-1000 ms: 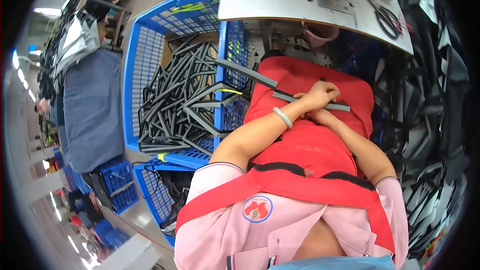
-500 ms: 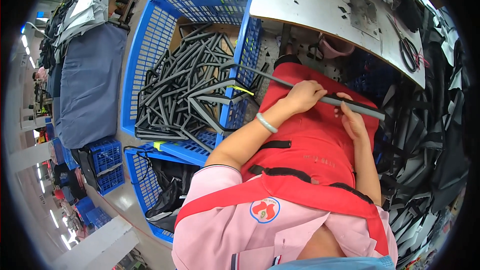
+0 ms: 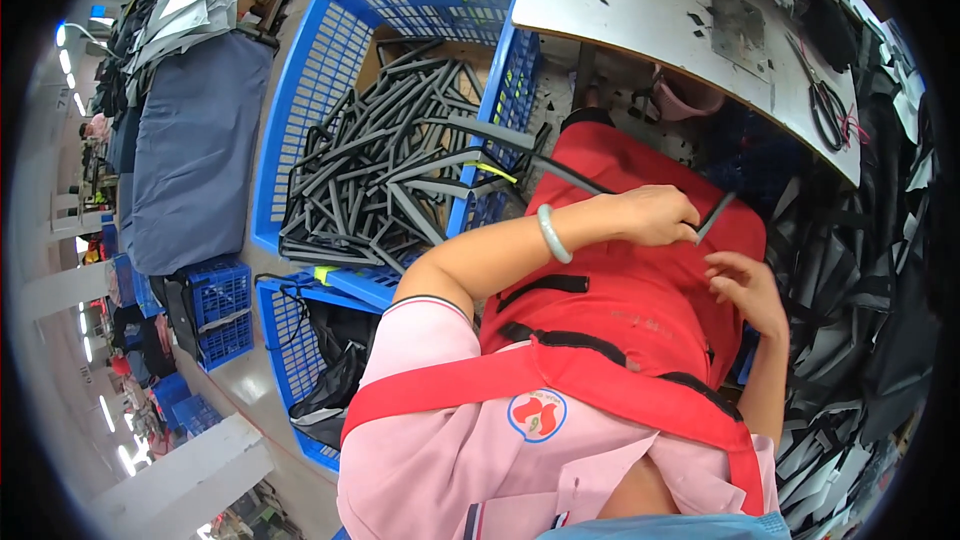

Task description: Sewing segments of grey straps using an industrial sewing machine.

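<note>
My left hand (image 3: 660,215), with a pale bangle on its wrist, is closed around a long grey-and-black strip (image 3: 572,176) above the red apron (image 3: 640,165) on my lap. One part of the strip reaches left toward the blue basket; a short grey piece shows beyond my fingers, and the middle is hidden by the hand. Just below and to the right, my right hand (image 3: 748,292) has its fingers apart and bent, with nothing visible in them. Many similar strips (image 3: 400,130) lie tangled in the large blue basket (image 3: 290,120).
A white worktable (image 3: 620,20) with black scraps and scissors (image 3: 826,112) stands ahead on the right. Dark sheet material (image 3: 850,320) is heaped at my right. A second blue basket (image 3: 280,340) holds black fabric. Bluish-grey cloth (image 3: 195,160) covers a stack at left.
My right hand has let go of the strip and moved down and right. My left hand has shifted right and slightly down, and the strip's far end is now turned upward.
</note>
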A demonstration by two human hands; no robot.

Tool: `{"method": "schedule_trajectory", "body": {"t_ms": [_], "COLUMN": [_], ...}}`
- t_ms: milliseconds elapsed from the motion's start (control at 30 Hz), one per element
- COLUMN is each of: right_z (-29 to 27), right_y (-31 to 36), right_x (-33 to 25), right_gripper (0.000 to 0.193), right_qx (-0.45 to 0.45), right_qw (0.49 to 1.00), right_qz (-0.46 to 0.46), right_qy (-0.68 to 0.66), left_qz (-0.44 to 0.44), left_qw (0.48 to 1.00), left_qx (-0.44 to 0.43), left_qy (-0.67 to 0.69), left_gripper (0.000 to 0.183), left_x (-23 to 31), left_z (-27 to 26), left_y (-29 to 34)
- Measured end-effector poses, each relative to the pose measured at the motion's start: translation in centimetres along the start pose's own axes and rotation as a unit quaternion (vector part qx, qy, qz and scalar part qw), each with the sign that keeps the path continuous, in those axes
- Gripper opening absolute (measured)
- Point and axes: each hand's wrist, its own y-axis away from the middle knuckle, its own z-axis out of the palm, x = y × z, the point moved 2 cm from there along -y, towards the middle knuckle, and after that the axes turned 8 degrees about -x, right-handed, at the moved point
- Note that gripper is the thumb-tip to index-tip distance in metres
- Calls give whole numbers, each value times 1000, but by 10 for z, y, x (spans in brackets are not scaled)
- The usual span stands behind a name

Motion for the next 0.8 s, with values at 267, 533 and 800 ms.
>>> {"method": "schedule_trajectory", "body": {"t_ms": [267,533,800], "right_z": [-1,-29,-74], "right_y": [-1,-23,-24], "right_x": [-95,-111,-147], "right_gripper": [57,25,26], "right_qx": [45,187,312], "right_qw": [920,815,740], "right_qz": [-189,-261,-289], "right_qy": [339,482,521], "left_qz": [91,-90,54], "left_qw": [984,987,934], "left_qx": [-58,-16,259], "left_qy": [145,133,-240], "left_gripper": [28,23,24], "left_x": [59,64,109], "left_z": [-33,-88,-113], "left_y": [-10,10,-15]}}
